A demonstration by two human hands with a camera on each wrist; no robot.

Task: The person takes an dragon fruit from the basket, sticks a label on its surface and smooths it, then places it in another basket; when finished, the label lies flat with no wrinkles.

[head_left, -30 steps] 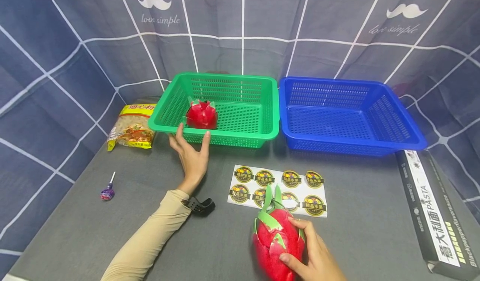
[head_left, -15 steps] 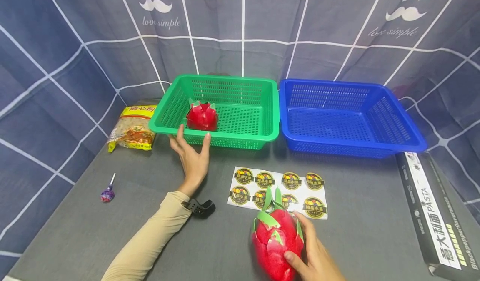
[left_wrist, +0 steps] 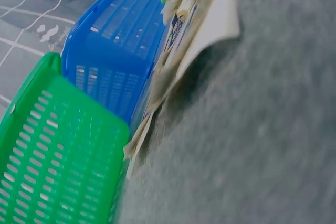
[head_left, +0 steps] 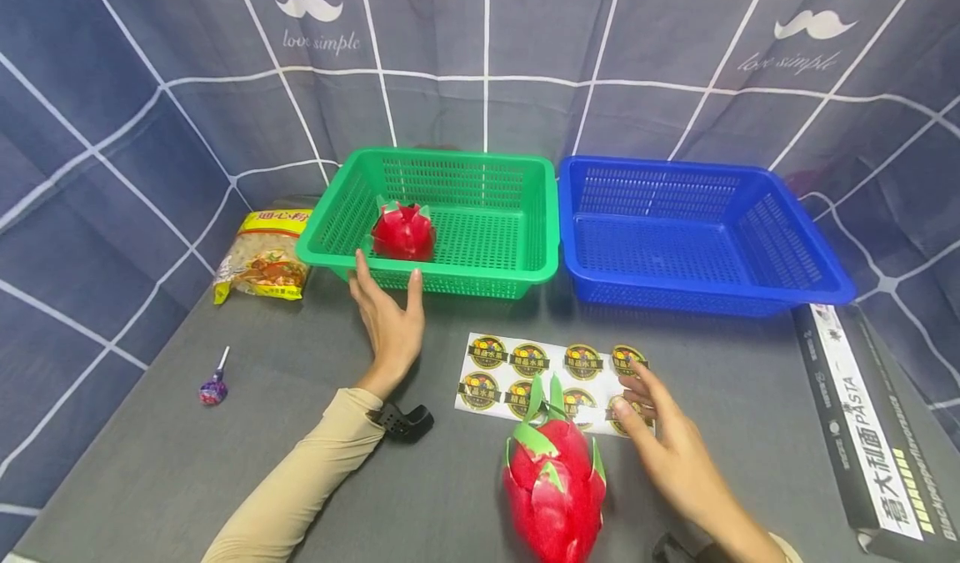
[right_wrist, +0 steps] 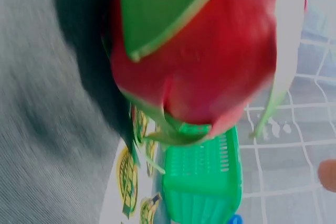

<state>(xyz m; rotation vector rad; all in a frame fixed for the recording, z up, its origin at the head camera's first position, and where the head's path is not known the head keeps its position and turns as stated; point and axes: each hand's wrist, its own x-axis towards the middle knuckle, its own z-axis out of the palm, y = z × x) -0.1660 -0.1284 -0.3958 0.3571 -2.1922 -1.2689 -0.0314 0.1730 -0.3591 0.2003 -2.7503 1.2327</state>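
Observation:
A plush dragon fruit (head_left: 557,492), red with green leaves, lies at the front of the table; in the right wrist view the dragon fruit (right_wrist: 199,56) fills the top. My right hand (head_left: 667,442) is to its right, apart from it, thumb and fingers spread over the sticker sheet's right end. Only a fingertip (right_wrist: 328,176) of that hand shows in the right wrist view. The sticker sheet (head_left: 468,354), white with round black-and-gold labels, lies behind the fruit. My left hand (head_left: 393,329) has extended fingers at the front rim of the green basket (head_left: 487,278), which holds another red dragon fruit (head_left: 405,233).
A blue basket (head_left: 675,292) stands right of the green one. A yellow pasta bag (head_left: 266,254) lies at the left, with a purple lollipop (head_left: 213,389) nearer. A long black pasta box (head_left: 862,429) runs along the right side. A grey checked curtain (head_left: 525,37) hangs behind.
My right hand has let go of the plush dragon fruit and moved right and up to the sticker sheet's edge. The left hand stays at the green basket, shifted very slightly.

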